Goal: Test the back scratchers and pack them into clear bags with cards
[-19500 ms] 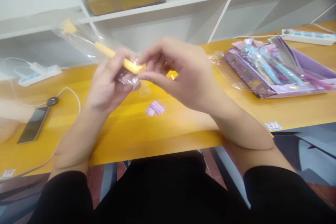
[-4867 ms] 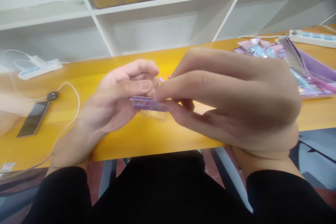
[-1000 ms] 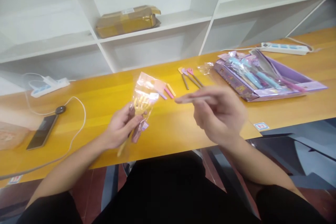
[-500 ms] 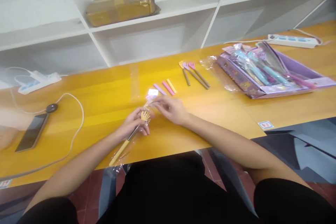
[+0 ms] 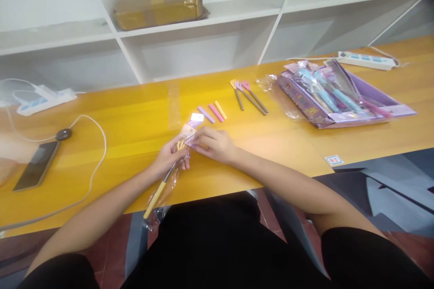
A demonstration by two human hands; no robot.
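My left hand [image 5: 169,156] is closed round a yellow back scratcher [image 5: 155,199] near its claw head. The scratcher lies slantwise, its yellow handle reaching past the table's front edge, in a clear plastic bag [image 5: 174,179]. With fingers pinched, my right hand [image 5: 214,144] grips the top of that bag by its pinkish card [image 5: 188,130]. Just beyond, a white label [image 5: 197,117] lies on the table. Purple, pink and yellow handle tubes [image 5: 216,112] rest behind my hands. Farther right are three scratcher heads on metal rods [image 5: 251,95], coloured yellow, purple and pink.
An open purple display box [image 5: 369,119] with several bagged scratchers stands at right, loose clear wrap [image 5: 269,83] beside it. Power strips [image 5: 47,99] sit at both sides. A phone [image 5: 37,165] and white cable [image 5: 105,137] lie at left. A taped parcel [image 5: 161,8] occupies the shelf.
My right hand has shifted slightly lower and closer to the scratcher's head, bringing the bag's card more into view. The claw head has turned a little in my left hand.
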